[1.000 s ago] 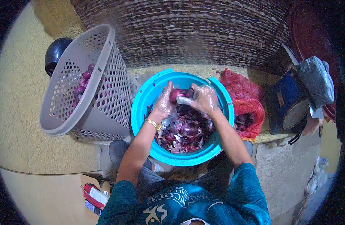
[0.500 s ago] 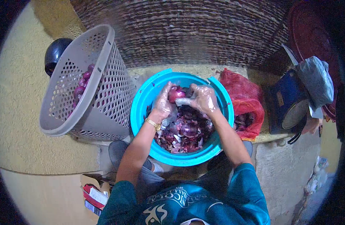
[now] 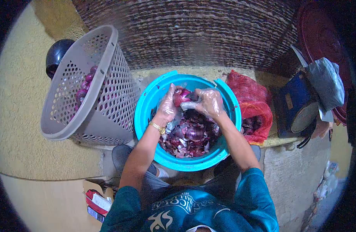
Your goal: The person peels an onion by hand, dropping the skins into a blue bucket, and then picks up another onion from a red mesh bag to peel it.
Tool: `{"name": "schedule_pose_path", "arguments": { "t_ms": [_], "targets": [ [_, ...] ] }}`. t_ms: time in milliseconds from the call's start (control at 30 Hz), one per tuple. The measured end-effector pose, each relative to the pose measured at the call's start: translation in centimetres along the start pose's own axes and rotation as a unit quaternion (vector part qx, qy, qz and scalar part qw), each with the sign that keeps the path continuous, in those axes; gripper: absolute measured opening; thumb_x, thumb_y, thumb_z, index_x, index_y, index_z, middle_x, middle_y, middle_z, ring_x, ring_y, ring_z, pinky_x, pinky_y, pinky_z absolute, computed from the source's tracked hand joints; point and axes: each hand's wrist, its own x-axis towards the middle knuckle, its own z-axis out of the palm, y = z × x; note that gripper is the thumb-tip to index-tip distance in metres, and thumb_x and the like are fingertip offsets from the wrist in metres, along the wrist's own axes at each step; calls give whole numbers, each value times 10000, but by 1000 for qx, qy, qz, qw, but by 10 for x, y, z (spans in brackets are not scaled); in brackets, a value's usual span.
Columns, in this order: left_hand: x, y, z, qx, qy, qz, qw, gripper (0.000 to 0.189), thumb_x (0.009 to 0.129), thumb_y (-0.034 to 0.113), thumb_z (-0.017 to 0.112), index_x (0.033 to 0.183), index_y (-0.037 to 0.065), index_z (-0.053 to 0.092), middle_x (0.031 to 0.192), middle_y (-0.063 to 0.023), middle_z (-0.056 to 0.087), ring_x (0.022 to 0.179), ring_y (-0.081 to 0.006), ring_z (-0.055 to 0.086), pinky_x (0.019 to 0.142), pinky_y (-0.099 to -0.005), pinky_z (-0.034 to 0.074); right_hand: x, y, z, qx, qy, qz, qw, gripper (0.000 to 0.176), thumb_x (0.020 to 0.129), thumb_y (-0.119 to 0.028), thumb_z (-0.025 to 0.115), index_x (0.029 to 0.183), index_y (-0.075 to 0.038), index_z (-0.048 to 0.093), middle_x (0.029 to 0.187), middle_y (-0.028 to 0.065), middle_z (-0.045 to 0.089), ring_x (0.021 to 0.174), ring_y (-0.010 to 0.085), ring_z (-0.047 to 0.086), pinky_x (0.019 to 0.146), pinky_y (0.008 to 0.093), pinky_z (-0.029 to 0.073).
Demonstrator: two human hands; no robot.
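Note:
A red onion point(image 3: 181, 96) is held above the turquoise basin point(image 3: 144, 149), between my two hands, both in clear plastic gloves. My left hand point(image 3: 168, 105) grips the onion from its left side, with a gold watch on the wrist. My right hand point(image 3: 209, 101) pinches at the onion's right side, where a dark piece of skin point(image 3: 192, 96) shows by the fingers. Below them the basin holds loose dry onion skins point(image 3: 178, 146) and a whole purple onion point(image 3: 195, 133).
On the left stands a tilted grey perforated basket point(image 3: 118, 89) with several peeled onions point(image 3: 82, 92) inside. A red mesh sack point(image 3: 249, 91) of onions lies right of the basin. Farther right are a blue weighing scale point(image 3: 296, 102) and a grey plastic bag point(image 3: 326, 83).
My right hand has shifted slightly left against the onion, and the onion has turned a little, showing dark skin on its right side. The left hand stays nearly in place.

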Motion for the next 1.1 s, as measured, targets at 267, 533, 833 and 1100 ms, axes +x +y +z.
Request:
{"name": "schedule_pose_path", "arguments": {
  "t_ms": [267, 533, 833, 1100],
  "targets": [
    [-2, 3, 7, -27, 13, 16, 999, 456, 932, 492, 520, 1086, 67, 582, 1045, -98, 632, 998, -239, 610, 909, -388, 492, 1, -5, 3, -18, -5, 1, 1000, 673, 675, -733, 634, 714, -62, 671, 608, 168, 622, 604, 337, 639, 577, 444, 486],
    [1, -3, 5, 66, 94, 96, 989, 422, 937, 436, 559, 1138, 65, 567, 1028, -87, 631, 903, -201, 635, 779, -350, 545, 3, -11, -7, 32, 2, 41, 999, 700, 625, -713, 698, 690, -18, 637, 590, 182, 593, 601, 334, 635, 575, 428, 479],
    [-6, 1, 14, 39, 38, 103, 993, 407, 953, 392, 557, 1175, 50, 550, 1031, -100, 644, 824, -182, 653, 759, -350, 540, 4, -6, 0, 2, 24, 46, 999, 700, 621, -744, 679, 662, -46, 625, 547, 129, 598, 544, 299, 633, 529, 410, 491],
    [-6, 3, 15, 58, 50, 111, 991, 253, 951, 288, 591, 1128, 108, 577, 1004, -27, 606, 890, -147, 621, 742, -317, 531, 4, -9, -2, 7, 22, 29, 999, 687, 639, -723, 685, 672, -40, 626, 552, 132, 598, 560, 306, 638, 544, 412, 499]
  ]
}}
